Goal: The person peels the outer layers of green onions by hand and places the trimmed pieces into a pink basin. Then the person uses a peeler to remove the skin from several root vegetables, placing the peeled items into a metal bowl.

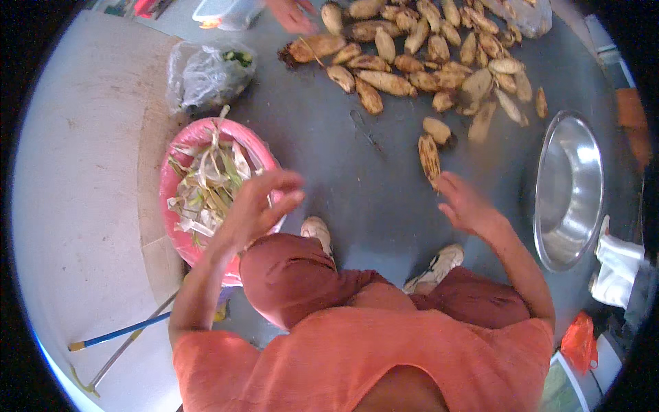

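Note:
My left hand [262, 203] is raised over the right rim of a pink plastic-lined basin [172, 206] of dry husks and leaves [213, 180]. Its thumb and fingers are apart, with nothing seen between them. My right hand [466, 203] has its fingertips at the lower end of a brown-streaked tuber-like piece [429, 157] on the grey floor [360, 190]; whether they touch it cannot be told. A paler, rounder piece [437, 130] lies just above that one. Farther off spreads a heap of similar pieces [386, 82]. A thin dark wire-like loop [365, 133] lies between the heap and my left hand.
A steel basin [569, 190] stands at the right. A clear plastic bag [211, 74] with greens is beyond the pink basin. Another person's hand [291, 15] is at the top, left of the heap. Blue-handled [126, 329] and metal [116, 365] poles lie lower left.

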Available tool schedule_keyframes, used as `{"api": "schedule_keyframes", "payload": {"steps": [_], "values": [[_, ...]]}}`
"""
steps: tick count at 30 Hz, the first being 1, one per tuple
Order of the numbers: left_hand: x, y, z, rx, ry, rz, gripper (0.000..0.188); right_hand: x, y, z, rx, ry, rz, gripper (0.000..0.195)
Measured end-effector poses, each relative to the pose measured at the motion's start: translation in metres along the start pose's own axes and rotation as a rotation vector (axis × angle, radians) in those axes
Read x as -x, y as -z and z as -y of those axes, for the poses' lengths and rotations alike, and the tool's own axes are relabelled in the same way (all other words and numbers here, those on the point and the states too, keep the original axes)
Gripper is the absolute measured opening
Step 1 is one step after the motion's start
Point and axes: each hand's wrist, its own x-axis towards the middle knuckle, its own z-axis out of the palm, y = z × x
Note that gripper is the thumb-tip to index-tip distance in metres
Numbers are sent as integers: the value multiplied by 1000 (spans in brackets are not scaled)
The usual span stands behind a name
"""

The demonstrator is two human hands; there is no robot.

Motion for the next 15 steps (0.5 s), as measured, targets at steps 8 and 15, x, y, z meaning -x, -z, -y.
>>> {"api": "schedule_keyframes", "payload": {"steps": [8, 15], "values": [[-141, -76, 60, -743, -341, 559, 23, 11, -4, 4, -20, -42, 58, 48], [-211, -156, 131, -1074, -669, 359, 29, 19, -4, 12, -127, -49, 51, 48]]}}
